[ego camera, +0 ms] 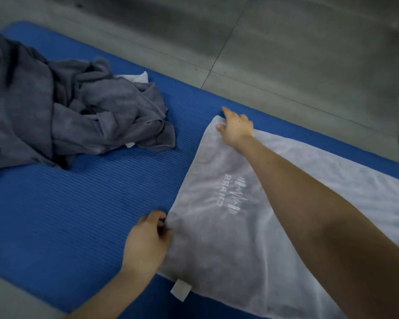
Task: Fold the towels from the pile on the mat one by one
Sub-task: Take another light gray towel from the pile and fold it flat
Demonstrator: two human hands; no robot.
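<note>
Light grey towel (217, 245) lies flat on the blue mat's (78, 215) right part, its long axis running rightward. Left hand (148, 240) pinches the short edge's near corner, and right hand (236, 128) pinches the far corner.

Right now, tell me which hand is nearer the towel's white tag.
Left. The left hand grips the side edge of the light grey towel, close to the tag; the right hand is at the far corner.

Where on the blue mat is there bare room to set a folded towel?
Bare mat lies before the dark towel pile, left of the light towel, to the near edge. A narrower strip runs between them. The right is crowded: the light towel, left hand and right hand at its edge.
</note>
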